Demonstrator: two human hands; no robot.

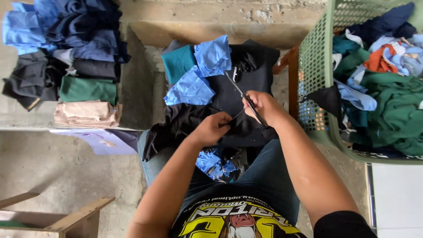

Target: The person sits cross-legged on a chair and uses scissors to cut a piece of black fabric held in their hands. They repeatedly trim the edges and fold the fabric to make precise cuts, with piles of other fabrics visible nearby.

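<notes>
A seated person's right hand (263, 107) grips scissors (241, 93), blades parted over black cloth (246, 79) that the left hand (212, 128) pinches on the lap, with blue offcuts (202, 72) already lying beside, folded stacks (83, 88) left and a green basket (315, 66) still heaped right.

Small tailoring workshop, concrete floor (57, 172), folded fabric stacks (83, 79), scrap basket (315, 79)
</notes>
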